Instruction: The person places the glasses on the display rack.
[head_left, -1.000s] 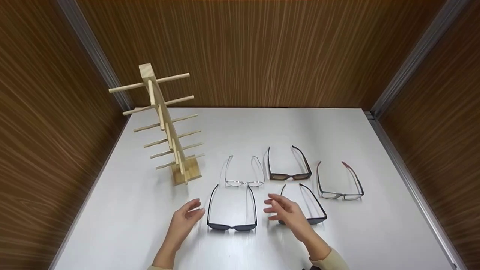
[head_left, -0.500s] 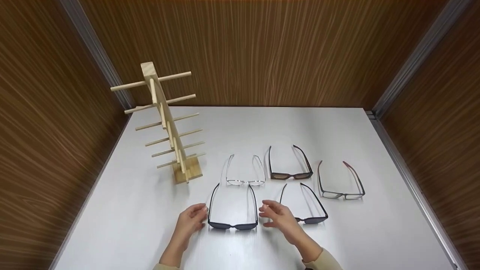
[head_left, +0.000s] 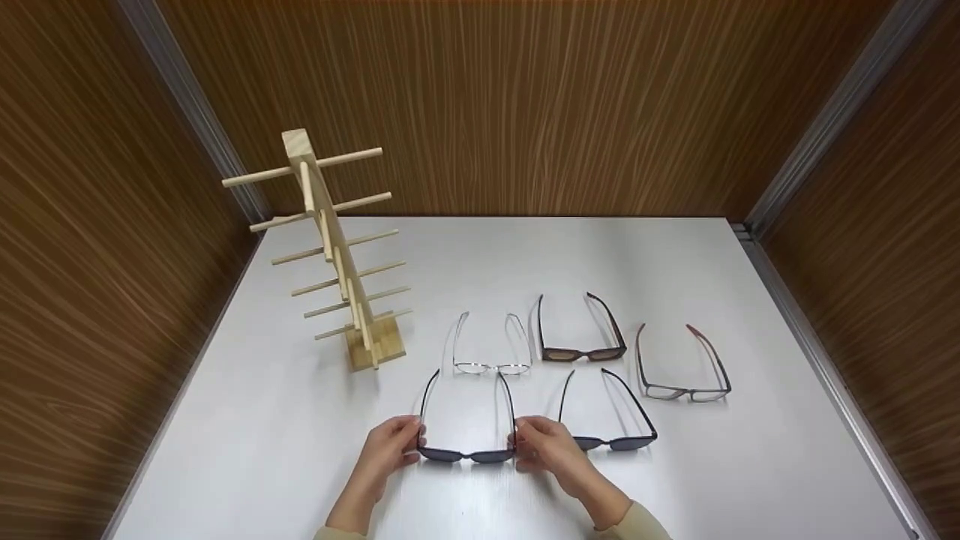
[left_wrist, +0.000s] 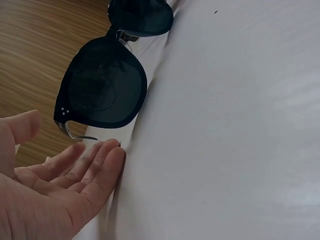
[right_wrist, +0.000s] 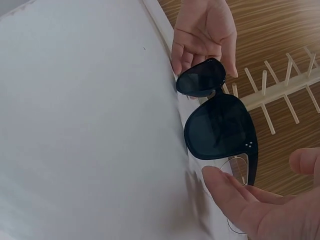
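Black sunglasses (head_left: 491, 456) with dark lenses lie unfolded, front toward the person, between the two hands in the head view. My left hand (head_left: 386, 450) is at their left temple arm, my right hand (head_left: 551, 454) at the right one. In the left wrist view, the left hand (left_wrist: 65, 190) has fairly straight fingers just below the sunglasses (left_wrist: 102, 87), its thumb held apart. The right wrist view shows the right hand (right_wrist: 270, 205) likewise, fingers extended beside the near lens and thumb spread away. Part of that temple arm is hidden behind the fingers.
A wooden peg rack (head_left: 341, 262) stands at the left. Behind the sunglasses lie silver wire glasses (head_left: 491, 368) and brown-lensed sunglasses (head_left: 583, 355). Another dark pair (head_left: 631, 443) is by the right hand, with red-armed glasses (head_left: 706, 394) farther right. Wood-grain panels (head_left: 480, 112) enclose the white table.
Both hands have closed in from either side on the front black sunglasses, the right one sliding left away from the second dark pair. The glasses and rack have stayed in place.
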